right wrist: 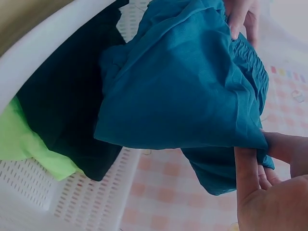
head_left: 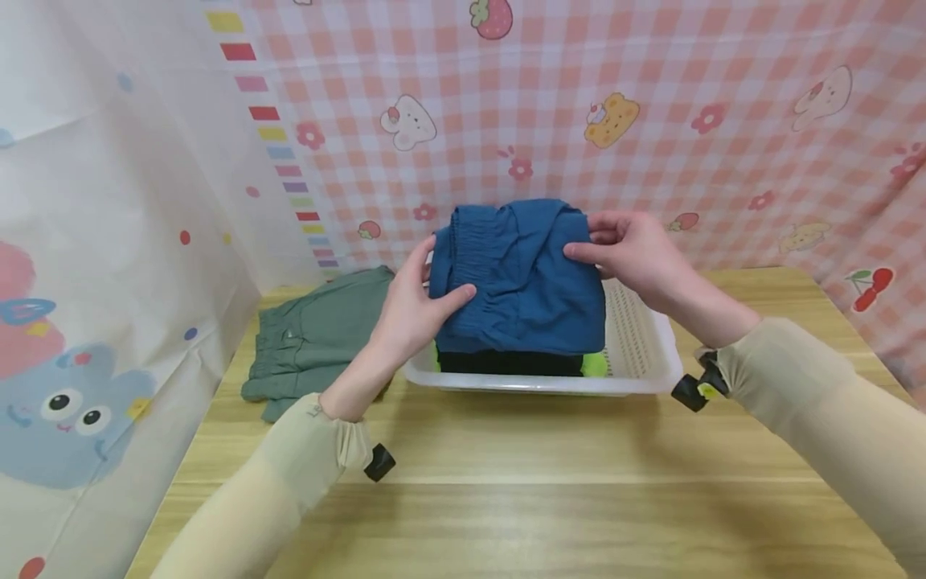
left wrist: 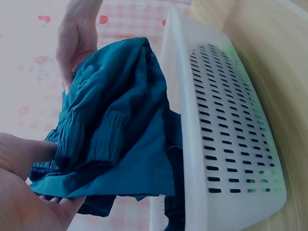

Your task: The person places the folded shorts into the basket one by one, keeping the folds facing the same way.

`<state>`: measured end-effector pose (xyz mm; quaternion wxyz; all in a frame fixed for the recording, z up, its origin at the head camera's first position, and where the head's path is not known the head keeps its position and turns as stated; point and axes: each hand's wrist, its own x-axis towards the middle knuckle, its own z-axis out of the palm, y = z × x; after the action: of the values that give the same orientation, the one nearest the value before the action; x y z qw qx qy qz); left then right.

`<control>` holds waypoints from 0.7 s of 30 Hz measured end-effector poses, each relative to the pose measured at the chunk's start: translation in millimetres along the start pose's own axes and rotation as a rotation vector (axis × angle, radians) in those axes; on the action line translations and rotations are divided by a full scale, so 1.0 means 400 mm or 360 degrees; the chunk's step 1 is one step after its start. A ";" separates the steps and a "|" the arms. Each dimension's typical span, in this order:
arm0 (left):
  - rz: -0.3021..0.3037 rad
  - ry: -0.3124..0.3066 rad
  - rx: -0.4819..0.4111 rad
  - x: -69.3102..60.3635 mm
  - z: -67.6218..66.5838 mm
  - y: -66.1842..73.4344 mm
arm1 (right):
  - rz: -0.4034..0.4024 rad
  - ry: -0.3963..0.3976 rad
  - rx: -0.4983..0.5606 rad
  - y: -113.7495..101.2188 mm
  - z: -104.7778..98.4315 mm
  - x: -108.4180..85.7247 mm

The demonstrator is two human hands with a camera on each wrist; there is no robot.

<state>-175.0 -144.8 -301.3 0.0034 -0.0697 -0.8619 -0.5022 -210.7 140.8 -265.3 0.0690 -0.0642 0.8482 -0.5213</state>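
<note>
Wood-grain table (head_left: 506, 498) below blue garment (head_left: 535, 281), pink checked backdrop (head_left: 550, 64) behind

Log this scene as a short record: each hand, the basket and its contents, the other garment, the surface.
Left hand: pinches one side of a folded blue fabric garment with gathered elastic
Right hand: pinches the blue garment's opposite side
Container: white perforated plastic basket
Contents: black cloth, lime-green cloth
Other garment: grey-green fabric garment, left of the basket
Surface: light wood-grain table

Blue garment (head_left: 535, 281), white basket (head_left: 535, 384), pink-and-white checked backdrop (head_left: 550, 88)
</note>
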 end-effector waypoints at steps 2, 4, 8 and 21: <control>-0.0012 -0.0003 0.0029 0.007 0.003 -0.008 | 0.0018 -0.0005 -0.0019 0.005 0.006 0.010; -0.0027 -0.0012 0.0062 0.012 0.006 -0.017 | 0.0049 -0.0021 -0.0028 0.009 0.013 0.020; -0.0056 -0.0027 0.0132 0.024 0.017 -0.038 | 0.0102 -0.0074 -0.0017 0.022 0.030 0.038; -0.0112 -0.0067 0.0282 0.049 0.043 -0.072 | 0.0221 -0.0164 -0.0130 0.047 0.060 0.072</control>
<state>-196.9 -141.5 -333.2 -0.0264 -0.0493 -0.9047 -0.4223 -235.4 123.0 -294.3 0.1459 -0.0349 0.8664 -0.4763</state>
